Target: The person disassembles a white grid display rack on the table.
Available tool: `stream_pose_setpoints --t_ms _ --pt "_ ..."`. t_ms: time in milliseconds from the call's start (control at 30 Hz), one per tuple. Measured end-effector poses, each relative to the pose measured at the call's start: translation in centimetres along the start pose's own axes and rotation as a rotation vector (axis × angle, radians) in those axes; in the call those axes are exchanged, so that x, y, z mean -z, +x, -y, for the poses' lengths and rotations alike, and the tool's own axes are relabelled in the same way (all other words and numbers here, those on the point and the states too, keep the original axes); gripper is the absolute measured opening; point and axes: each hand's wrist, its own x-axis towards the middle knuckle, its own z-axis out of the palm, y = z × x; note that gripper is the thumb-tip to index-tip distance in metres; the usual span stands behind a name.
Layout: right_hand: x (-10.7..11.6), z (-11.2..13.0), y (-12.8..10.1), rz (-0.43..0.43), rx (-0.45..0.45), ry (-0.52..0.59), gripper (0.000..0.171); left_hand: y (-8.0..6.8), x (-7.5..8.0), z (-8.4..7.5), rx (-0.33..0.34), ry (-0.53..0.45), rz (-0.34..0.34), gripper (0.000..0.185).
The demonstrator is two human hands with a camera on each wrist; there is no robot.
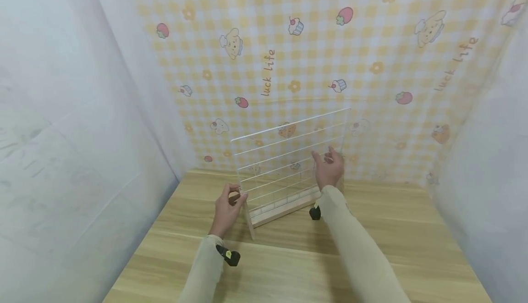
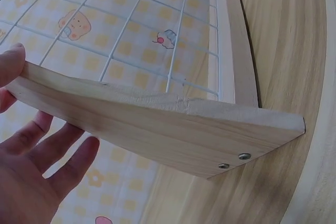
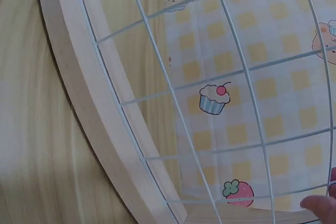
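A white wire grid rack with a pale wooden base stands upright on the wooden table, turned at an angle. At its left end, my left hand grips the wooden side board, thumb on one edge and fingers along its outer face. Two screw heads show low on that board. At the rack's right end, my right hand holds the side with curled fingers, partly hiding it. Only the thumb and a bit of finger show beside the wires in the right wrist view.
The wood-grain table extends around the rack. Behind it hangs a yellow checked cloth with cartoon prints. White sheets close off both sides. Dark wrist devices sit at both cuffs.
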Motion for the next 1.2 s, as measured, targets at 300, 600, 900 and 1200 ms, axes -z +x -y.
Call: stream_pose_setpoints --t_ms 300,600,900,1200 --pt "0.9 -0.3 0.1 -0.045 0.09 -0.018 0.063 0.5 -1.1 2.0 -0.048 0.034 0.043 0.024" --pt "0.7 4.8 1.5 -0.036 0.045 -0.101 0.069 0.7 -0.3 2.1 -0.012 0.048 0.102 0.029" --pt "-1.0 8.2 1.9 -0.112 0.37 -0.052 0.059 0.7 0.0 2.4 0.009 0.015 0.076 0.03" --pt "-1.2 14.0 1.8 -0.118 0.521 -0.041 0.062 0.7 -0.3 2.5 0.012 0.017 0.047 0.03"
